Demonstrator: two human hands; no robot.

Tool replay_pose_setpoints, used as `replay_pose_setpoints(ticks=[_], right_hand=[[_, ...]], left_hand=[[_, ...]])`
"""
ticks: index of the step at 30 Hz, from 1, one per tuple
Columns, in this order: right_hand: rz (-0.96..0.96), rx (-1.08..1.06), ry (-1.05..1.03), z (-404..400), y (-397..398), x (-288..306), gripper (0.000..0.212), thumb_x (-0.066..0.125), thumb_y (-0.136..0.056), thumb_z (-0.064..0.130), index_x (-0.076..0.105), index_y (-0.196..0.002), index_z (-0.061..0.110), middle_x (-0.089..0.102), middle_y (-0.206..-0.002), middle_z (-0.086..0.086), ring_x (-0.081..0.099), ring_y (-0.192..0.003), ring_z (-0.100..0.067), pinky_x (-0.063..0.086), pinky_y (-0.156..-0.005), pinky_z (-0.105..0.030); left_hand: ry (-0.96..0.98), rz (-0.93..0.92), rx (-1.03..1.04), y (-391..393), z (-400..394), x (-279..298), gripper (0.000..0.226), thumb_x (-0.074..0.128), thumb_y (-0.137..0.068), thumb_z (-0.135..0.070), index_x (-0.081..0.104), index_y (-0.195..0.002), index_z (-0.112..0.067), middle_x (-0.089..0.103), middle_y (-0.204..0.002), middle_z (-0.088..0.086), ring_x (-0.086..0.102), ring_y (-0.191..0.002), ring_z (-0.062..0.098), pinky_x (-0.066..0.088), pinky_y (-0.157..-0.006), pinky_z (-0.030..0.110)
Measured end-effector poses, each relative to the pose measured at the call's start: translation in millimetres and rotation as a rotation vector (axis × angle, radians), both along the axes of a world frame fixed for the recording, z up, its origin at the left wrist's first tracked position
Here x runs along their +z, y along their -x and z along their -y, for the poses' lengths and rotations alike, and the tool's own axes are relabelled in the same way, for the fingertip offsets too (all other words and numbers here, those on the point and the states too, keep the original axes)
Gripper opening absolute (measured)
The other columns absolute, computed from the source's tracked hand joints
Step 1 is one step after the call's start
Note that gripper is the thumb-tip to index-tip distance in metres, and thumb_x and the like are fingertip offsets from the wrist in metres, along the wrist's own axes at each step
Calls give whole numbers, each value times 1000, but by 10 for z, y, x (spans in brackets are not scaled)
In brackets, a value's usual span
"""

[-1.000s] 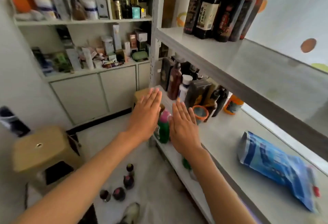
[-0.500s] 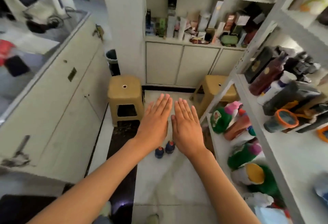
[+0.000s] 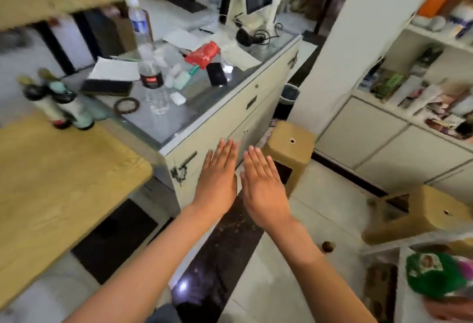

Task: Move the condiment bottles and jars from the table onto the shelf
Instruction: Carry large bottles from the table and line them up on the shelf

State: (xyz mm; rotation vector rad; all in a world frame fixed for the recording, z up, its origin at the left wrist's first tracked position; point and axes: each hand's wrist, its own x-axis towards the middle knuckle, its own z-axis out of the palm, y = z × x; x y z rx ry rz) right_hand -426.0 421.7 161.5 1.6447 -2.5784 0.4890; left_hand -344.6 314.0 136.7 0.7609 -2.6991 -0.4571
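Several condiment bottles [image 3: 57,102] with dark caps stand together at the far edge of the yellow wooden table [image 3: 51,182] on the left, blurred by motion. My left hand [image 3: 217,176] and my right hand [image 3: 263,184] are stretched out side by side in mid-air, palms down, fingers straight, holding nothing. Both hover over the floor in front of a cream cabinet, well to the right of the bottles. The white shelf [image 3: 399,248] shows only at the lower right corner, with a green-capped container [image 3: 432,276] on it.
A glass-topped cream counter [image 3: 230,115] carries water bottles [image 3: 151,71], papers, a phone and a red packet. Two tan plastic stools [image 3: 291,143] [image 3: 430,215] stand on the tiled floor. A white pillar and cupboards with cluttered shelves [image 3: 422,87] fill the right.
The view has swung left, away from the shelf and toward the table and counter. Both hands stay flat, empty and side by side in front of me.
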Motion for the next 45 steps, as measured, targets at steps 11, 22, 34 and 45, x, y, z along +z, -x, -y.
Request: replay_pose_setpoints(ticks=[11, 22, 34, 45], right_hand=[[0, 334, -13, 2276, -1504, -74, 52, 26, -108, 30, 20, -156, 11, 15, -164, -7, 5, -152, -17, -7, -122, -29], [89, 510, -79, 3756, -2257, -245, 52, 26, -108, 29, 22, -156, 11, 18, -164, -6, 7, -152, -16, 1, -122, -30], [504, 423, -77, 5487, -2064, -613, 51, 36, -106, 28, 31, -152, 5, 33, -158, -14, 28, -147, -24, 23, -120, -35], [535, 312, -175, 6720, -1882, -993, 54, 55, -98, 21, 36, -145, 4, 48, -142, -16, 51, -126, -32, 44, -102, -39]], left_hand=[[-36, -106, 414, -1853, 1889, -23, 69, 38, -95, -9, 3, -155, -12, 0, -163, 3, -8, -149, 15, -4, -120, 34], [-116, -112, 720, -2809, 2929, -173, 65, 37, -97, -6, 8, -155, -11, 7, -163, 4, -2, -150, 16, 5, -121, 37], [-337, -272, 906, -2609, 4505, -390, 48, 43, -99, -14, 35, -146, -5, 35, -153, 10, 27, -143, 23, 20, -111, 25], [-682, -454, 1167, -2280, 6084, -774, 76, 67, -89, -15, 22, -150, -12, 38, -150, 9, 41, -134, 26, 39, -106, 38]])
